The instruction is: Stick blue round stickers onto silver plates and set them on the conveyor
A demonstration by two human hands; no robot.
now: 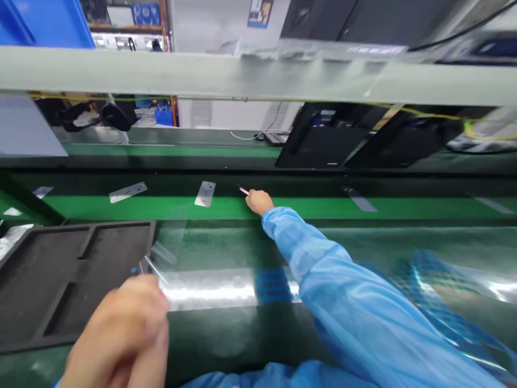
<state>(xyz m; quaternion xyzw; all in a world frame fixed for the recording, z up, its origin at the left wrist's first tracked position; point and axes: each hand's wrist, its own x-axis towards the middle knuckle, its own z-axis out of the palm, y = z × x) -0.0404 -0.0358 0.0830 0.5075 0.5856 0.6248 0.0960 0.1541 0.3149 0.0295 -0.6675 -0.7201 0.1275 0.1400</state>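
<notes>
My right hand [258, 201] is stretched far forward over the green conveyor belt [307, 207], fingers closed round a thin pink tool [244, 191] whose tip points left. A small clear-wrapped flat part [205, 193] lies on the belt just left of that tip. My left hand [121, 334], blurred and close to the camera, is closed and pinches the corner of a clear plastic film [169, 258] that rises from the bench. My blue sleeve [347, 291] crosses the bench.
A black foam tray [48, 280] with empty compartments sits at the left. More flat parts [128, 192] [359, 200] lie along the belt. Shiny plastic bags [456, 291] lie at the right. A grey rail [242, 75] and dark equipment [335, 137] stand behind the belt.
</notes>
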